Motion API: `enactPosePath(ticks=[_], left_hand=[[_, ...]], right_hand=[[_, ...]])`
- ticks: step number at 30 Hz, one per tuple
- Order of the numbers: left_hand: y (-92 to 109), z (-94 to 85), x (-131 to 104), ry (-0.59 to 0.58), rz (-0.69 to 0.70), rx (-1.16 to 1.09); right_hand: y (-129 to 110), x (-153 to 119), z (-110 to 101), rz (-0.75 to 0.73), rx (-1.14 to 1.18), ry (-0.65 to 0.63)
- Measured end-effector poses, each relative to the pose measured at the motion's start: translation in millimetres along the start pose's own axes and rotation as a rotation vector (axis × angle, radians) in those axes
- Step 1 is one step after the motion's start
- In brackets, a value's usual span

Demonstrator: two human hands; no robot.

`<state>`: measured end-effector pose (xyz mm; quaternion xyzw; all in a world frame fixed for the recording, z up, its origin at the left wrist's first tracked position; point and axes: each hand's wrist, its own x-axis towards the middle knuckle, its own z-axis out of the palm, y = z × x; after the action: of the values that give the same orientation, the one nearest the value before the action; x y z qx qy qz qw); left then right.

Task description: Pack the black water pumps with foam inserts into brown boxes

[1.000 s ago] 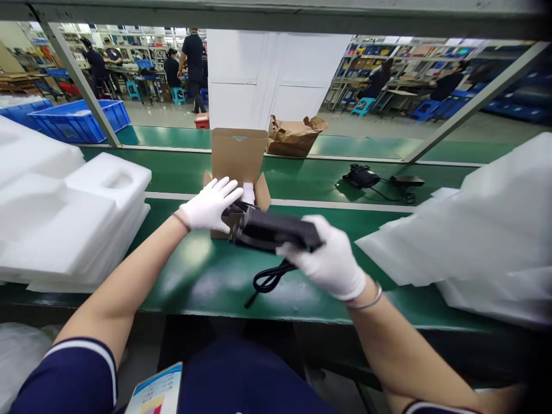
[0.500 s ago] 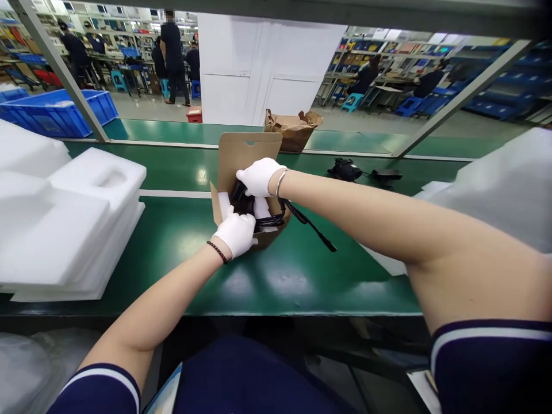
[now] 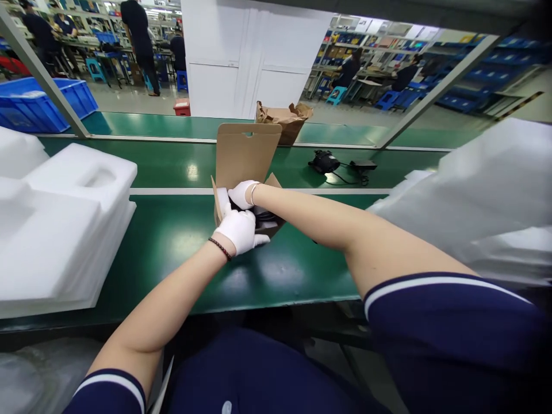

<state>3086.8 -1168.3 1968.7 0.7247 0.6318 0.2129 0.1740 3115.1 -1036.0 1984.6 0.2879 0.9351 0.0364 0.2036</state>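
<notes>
An open cardboard box (image 3: 248,152) stands on the green bench with its lid raised at the back. White foam (image 3: 223,201) lines its left side, and a coiled black cable (image 3: 265,217) lies inside at the right. My left hand (image 3: 239,230), in a white glove, is closed over the box's front wall, fingers inside and thumb outside. My gloved right hand (image 3: 242,194) reaches down into the box, its fingers bent around something dark that I cannot make out. Both hands hide most of the contents.
White foam blocks (image 3: 56,230) are stacked at the left, and more white packing (image 3: 483,195) is piled at the right. Behind are a black device (image 3: 325,162) with a cable, a brown paper bag (image 3: 287,123) and a blue crate (image 3: 47,103). Metal posts frame the bench.
My right hand has moved lower into the box. The cable loop and plug that hung over the box's right side no longer show there. The view has shifted slightly.
</notes>
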Motion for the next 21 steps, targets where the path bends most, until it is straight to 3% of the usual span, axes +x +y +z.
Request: enactPosePath(ticks=[4, 6, 10, 14, 17, 19, 21], left_hand=[[7, -30.1, 5, -0.287, 0.081, 0.265], [8, -41.9, 12, -0.4, 0.078, 0.392], [13, -50.9, 31, -0.455, 0.056, 0.515], [26, -44.1, 36, -0.363, 0.143, 0.632], [30, -42.1, 35, -0.241, 0.175, 0.691], [28, -49.3, 41, -0.193, 0.213, 0.733], [21, -62.4, 50, -0.142, 0.331, 0.835]], right_hand=[[7, -11, -28, -0.095, -0.113, -0.241], [10, -18, -41, -0.144, -0.19, -0.238], [10, -23, -44, -0.117, -0.202, -0.233], [12, -36, -47, -0.116, -0.117, -0.209], [23, -66, -58, -0.105, -0.086, -0.114], [33, -95, -62, 0.026, -0.066, -0.021], [42, -123, -62, 0.159, -0.006, -0.027]])
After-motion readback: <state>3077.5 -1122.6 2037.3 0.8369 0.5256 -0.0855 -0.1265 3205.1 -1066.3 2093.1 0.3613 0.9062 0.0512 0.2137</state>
